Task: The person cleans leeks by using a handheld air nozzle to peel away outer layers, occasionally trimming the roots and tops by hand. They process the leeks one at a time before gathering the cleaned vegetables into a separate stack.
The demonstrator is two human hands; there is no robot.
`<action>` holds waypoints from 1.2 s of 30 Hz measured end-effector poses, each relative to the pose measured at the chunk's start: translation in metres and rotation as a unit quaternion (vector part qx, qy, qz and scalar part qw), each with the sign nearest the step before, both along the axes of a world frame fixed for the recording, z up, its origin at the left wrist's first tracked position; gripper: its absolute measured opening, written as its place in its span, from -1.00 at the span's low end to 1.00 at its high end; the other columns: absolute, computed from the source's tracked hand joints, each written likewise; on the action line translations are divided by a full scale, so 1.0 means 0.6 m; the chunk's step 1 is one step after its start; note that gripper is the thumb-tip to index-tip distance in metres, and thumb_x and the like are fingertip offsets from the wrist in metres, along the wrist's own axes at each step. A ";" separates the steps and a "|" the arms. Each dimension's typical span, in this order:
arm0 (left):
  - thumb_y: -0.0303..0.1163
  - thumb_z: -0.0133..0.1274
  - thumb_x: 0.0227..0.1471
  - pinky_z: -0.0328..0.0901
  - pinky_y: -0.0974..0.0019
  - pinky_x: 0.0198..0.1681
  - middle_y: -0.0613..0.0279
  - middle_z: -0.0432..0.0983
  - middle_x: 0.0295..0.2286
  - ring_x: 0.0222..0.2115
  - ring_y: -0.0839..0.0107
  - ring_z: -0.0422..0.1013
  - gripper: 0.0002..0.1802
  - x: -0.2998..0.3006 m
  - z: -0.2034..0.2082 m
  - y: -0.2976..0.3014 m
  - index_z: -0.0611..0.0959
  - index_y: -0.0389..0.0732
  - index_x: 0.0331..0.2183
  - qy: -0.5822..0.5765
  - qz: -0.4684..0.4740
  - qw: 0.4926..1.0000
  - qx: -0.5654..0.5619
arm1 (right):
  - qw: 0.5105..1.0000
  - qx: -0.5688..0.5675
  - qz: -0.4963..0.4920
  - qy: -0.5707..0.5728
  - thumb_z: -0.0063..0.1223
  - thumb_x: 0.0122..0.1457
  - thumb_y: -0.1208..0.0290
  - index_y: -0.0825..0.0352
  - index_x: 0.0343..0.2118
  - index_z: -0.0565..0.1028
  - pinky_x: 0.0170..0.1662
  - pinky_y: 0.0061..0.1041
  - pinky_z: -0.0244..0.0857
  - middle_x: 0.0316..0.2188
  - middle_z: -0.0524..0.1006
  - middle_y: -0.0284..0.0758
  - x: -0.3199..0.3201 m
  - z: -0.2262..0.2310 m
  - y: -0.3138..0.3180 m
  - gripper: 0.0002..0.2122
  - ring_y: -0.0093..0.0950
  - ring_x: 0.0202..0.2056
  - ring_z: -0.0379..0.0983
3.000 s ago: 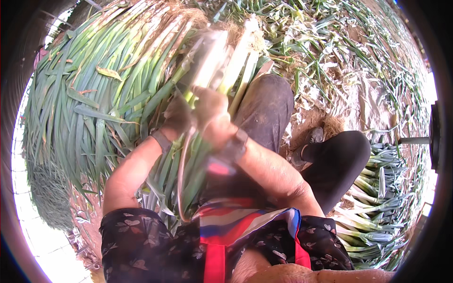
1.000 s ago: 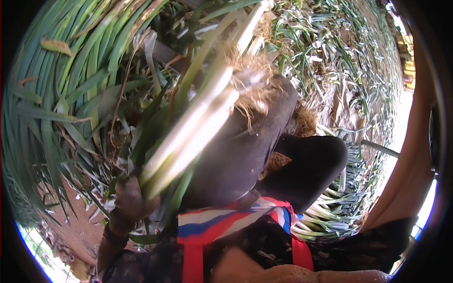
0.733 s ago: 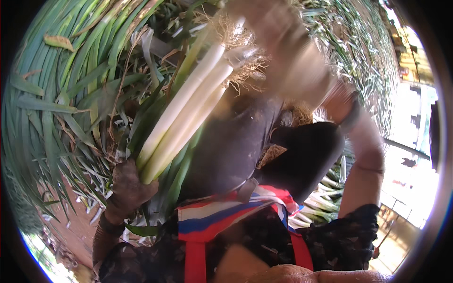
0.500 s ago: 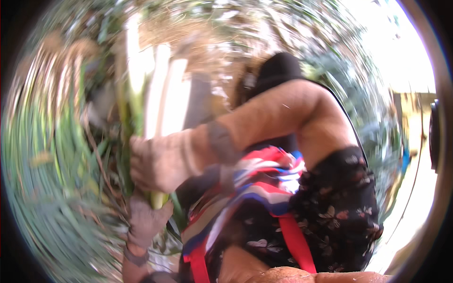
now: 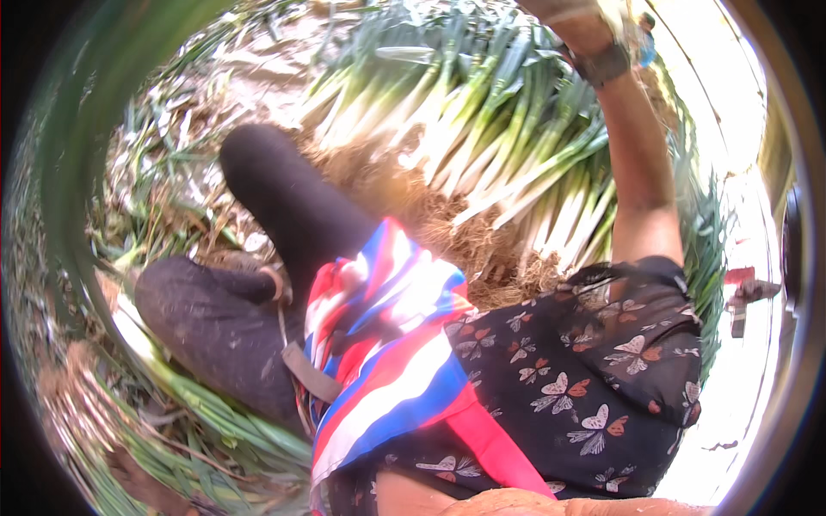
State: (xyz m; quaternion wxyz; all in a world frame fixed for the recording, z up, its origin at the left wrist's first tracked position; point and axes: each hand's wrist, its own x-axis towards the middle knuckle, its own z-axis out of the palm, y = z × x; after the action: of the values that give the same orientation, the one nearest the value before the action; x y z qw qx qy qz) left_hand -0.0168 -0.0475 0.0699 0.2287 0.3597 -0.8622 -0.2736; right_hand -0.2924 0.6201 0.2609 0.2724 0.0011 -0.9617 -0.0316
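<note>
While our right arm (image 5: 632, 163) reaches up over the pile of leeks (image 5: 508, 129), its grip is cut off, so we cannot tell; left hand unseen.

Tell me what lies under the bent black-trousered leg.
Under the bent leg lie green leek stalks with white shanks, running toward the lower left over dirt and roots. The leg covers where they continue. The right hand reaches over the leek pile.

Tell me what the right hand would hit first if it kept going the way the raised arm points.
The right hand is mostly cut off at the top edge, reaching up past the leek pile. Beyond it the picture ends, so the way looks free, though depth is unclear.
</note>
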 end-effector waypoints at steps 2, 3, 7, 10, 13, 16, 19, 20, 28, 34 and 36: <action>-0.23 -0.03 0.12 0.24 0.33 -0.13 0.07 0.45 -0.23 -0.22 0.34 0.36 -0.59 0.021 -0.091 -0.020 0.47 -0.37 -0.12 -0.025 -0.042 0.997 0.054 | 0.972 -0.006 -0.234 0.002 0.04 0.00 0.25 0.33 -0.44 0.54 -0.37 -0.21 0.39 -0.52 0.56 -0.20 0.018 -0.044 0.130 -0.77 -0.21 -0.44 0.54; -0.25 -0.03 0.12 0.24 0.33 -0.16 0.10 0.45 -0.27 -0.25 0.36 0.35 -0.62 0.022 -0.132 -0.026 0.48 -0.37 -0.15 -0.058 -0.070 0.991 0.100 | 0.948 -0.037 -0.316 -0.023 0.03 0.02 0.24 0.34 -0.42 0.54 -0.35 -0.21 0.40 -0.50 0.57 -0.19 0.023 -0.080 0.204 -0.76 -0.21 -0.43 0.55; -0.26 0.00 0.08 0.26 0.33 -0.24 0.18 0.45 -0.37 -0.35 0.38 0.35 -0.65 -0.011 -0.207 0.081 0.49 -0.39 -0.23 -0.067 -0.139 0.936 0.318 | 0.939 -0.115 -0.324 -0.028 0.08 0.03 0.28 0.36 -0.41 0.52 -0.41 -0.44 0.44 -0.48 0.55 -0.17 0.123 -0.350 0.291 -0.78 -0.42 -0.43 0.54; -0.24 0.02 0.02 0.18 0.30 -0.04 -0.02 0.33 -0.06 -0.13 0.25 0.29 -0.31 -0.020 -0.205 0.129 0.26 -0.47 0.09 -0.112 -0.093 0.965 0.218 | 0.848 -0.266 -0.438 -0.136 0.09 -0.01 0.31 0.35 -0.45 0.58 -0.37 -0.43 0.40 -0.40 0.59 -0.16 0.114 -0.576 0.347 -0.80 -0.30 -0.38 0.54; -0.24 0.02 0.03 0.18 0.31 0.02 0.06 0.29 -0.01 -0.08 0.28 0.28 -0.29 -0.059 -0.138 0.190 0.24 -0.39 0.14 -0.070 -0.176 0.884 0.428 | 0.869 -0.307 -0.374 -0.101 0.02 -0.02 0.11 0.26 -0.32 0.59 -0.23 -0.41 0.35 -0.34 0.59 -0.23 0.151 -0.675 0.479 -0.67 -0.32 -0.29 0.50; -0.26 0.04 0.06 0.27 0.32 -0.16 0.13 0.44 -0.24 -0.23 0.38 0.36 -0.57 -0.014 -0.106 0.192 0.48 -0.29 -0.07 -0.117 -0.221 0.956 0.153 | 0.751 -0.520 -0.315 -0.258 0.07 0.04 0.02 0.22 -0.10 0.54 -0.22 -0.40 0.32 -0.27 0.56 -0.33 0.081 -0.603 0.315 -0.56 -0.45 -0.33 0.42; -0.23 0.15 -0.09 0.29 0.26 -0.24 0.15 0.48 -0.37 -0.35 0.35 0.40 -0.56 -0.059 -0.134 0.180 0.52 -0.28 -0.17 -0.103 -0.115 0.952 0.265 | 0.878 -0.217 -0.361 -0.227 0.11 -0.08 -0.17 0.43 -0.37 0.58 -0.18 -0.23 0.31 -0.23 0.52 -0.11 0.112 -0.523 0.303 -0.41 -0.25 -0.28 0.43; -0.16 0.17 -0.13 0.28 0.22 -0.16 0.04 0.49 -0.31 -0.28 0.28 0.41 -0.37 -0.060 -0.147 0.170 0.44 -0.35 -0.06 -0.108 -0.135 0.951 0.255 | 0.888 -0.070 -0.411 -0.191 0.07 -0.06 -0.17 0.45 -0.43 0.57 -0.12 -0.16 0.29 -0.20 0.50 0.01 0.105 -0.504 0.244 -0.41 -0.13 -0.22 0.45; 0.02 0.18 -0.22 0.19 0.24 0.04 -0.39 0.36 -0.11 -0.04 -0.03 0.32 -0.12 -0.091 -0.175 0.090 0.40 -0.60 -0.08 -0.274 -0.228 0.909 0.214 | 0.923 -0.293 0.086 -0.236 0.24 -0.06 0.35 0.37 -0.10 0.45 -0.19 -0.57 0.31 -0.36 0.52 -0.35 -0.031 -0.474 -0.039 -0.57 -0.57 -0.32 0.43; -0.41 0.07 -0.16 0.29 0.28 -0.23 -0.08 0.50 -0.33 -0.28 0.20 0.43 -0.63 -0.046 -0.193 0.067 0.56 -0.42 -0.25 -0.175 -0.283 0.915 0.226 | 0.818 -0.312 0.376 -0.304 0.17 -0.03 0.56 0.34 -0.11 0.47 -0.24 -0.60 0.32 -0.33 0.55 -0.37 -0.043 -0.349 -0.368 -0.65 -0.63 -0.32 0.44; -0.42 0.14 -0.19 0.30 0.42 -0.30 0.18 0.47 -0.47 -0.41 0.43 0.40 -0.58 -0.043 -0.151 0.091 0.49 -0.42 -0.23 -0.065 -0.132 0.877 0.458 | 0.833 -0.213 0.419 -0.292 0.19 -0.05 0.57 0.34 -0.10 0.46 -0.22 -0.57 0.33 -0.33 0.56 -0.34 -0.045 -0.328 -0.424 -0.63 -0.58 -0.29 0.46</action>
State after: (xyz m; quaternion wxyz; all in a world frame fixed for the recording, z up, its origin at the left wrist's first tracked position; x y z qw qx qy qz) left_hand -0.0428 0.0073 -0.0205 -0.0562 0.3237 -0.6929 -0.6419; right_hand -0.3191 0.3656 0.0644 -0.0406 0.3547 -0.8870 0.2927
